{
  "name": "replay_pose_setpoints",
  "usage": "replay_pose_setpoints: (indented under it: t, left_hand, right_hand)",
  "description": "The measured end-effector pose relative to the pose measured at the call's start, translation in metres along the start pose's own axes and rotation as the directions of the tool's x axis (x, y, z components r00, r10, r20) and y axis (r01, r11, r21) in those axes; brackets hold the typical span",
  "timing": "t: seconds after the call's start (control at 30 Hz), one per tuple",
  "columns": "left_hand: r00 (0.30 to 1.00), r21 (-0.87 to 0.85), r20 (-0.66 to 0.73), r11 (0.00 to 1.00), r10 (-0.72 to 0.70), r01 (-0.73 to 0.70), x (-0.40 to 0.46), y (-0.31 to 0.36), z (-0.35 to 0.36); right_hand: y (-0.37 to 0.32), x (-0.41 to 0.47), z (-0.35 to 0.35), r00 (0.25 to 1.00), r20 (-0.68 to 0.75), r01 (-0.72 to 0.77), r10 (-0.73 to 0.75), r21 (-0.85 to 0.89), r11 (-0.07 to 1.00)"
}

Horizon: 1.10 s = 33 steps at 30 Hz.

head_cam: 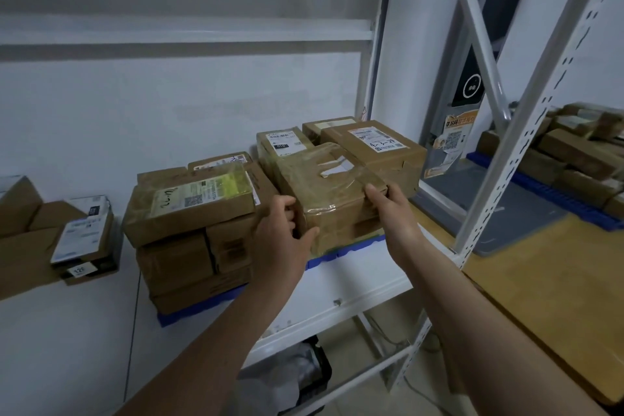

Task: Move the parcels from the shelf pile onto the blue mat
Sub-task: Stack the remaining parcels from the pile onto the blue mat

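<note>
Parcels already sit on the blue mat (347, 252): to the left of the hands a stack several boxes high, topped by a flat carton with a yellow-taped label (199, 203), and beyond the hands three more boxes, one with a handwritten label (378, 145). Judging by this, the task is well along. What is left, as far as can be seen, is the loose pile on the shelf (67, 331) far off to the left of the hands, where a brown carton (20, 206) and a few white-labelled packets (84, 233) lie together. More cartons lie on a second blue mat (574, 199) on the neighbouring rack, well off to the right; I cannot tell whether they count.

The parcel in hand (334, 192) is a squat brown cardboard box, heavily wrapped in clear glossy tape that wrinkles over the top, with torn scraps of a white label under the film. Its bottom edge looks to be on, or just above, the front of the mat, just beside the tall stack and against the boxes behind; whether it has fully touched down is not clear.

The left hand (283, 233) grips the box's near left corner, thumb across the front face and fingers curled round the side. The right hand (388, 209) holds the right end, fingers bent over the top edge. It seems the box is being set into the gap at the mat's front.
</note>
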State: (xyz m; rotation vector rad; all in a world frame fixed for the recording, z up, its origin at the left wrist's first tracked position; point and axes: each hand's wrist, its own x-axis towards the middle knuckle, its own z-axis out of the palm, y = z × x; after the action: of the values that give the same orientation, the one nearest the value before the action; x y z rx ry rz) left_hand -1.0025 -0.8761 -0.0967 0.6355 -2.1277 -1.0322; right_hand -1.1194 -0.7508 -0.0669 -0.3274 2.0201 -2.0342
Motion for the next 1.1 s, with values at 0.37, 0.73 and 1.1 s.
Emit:
replay_pose_setpoints:
  t: [0.37,0.73,1.1]
  left_hand:
    - [0.994,0.316,0.045,0.943,0.099,-0.108,0.018,-0.010,0.014]
    - [0.990,0.497,-0.045,0.862,0.136,-0.096,0.031,-0.018,0.033]
    - [0.969,0.649,0.225,0.726,0.103,-0.228,0.048,-0.026,0.029]
  right_hand:
    - [0.029,0.030,0.024,0.994,-0.107,-0.022,0.028,0.062,0.998]
    - [0.049,0.049,0.020,0.996,0.038,0.089,-0.085,-0.123,0.988]
    - [0.039,0.074,-0.002,0.669,0.520,0.542,-0.531,-0.830,-0.130]
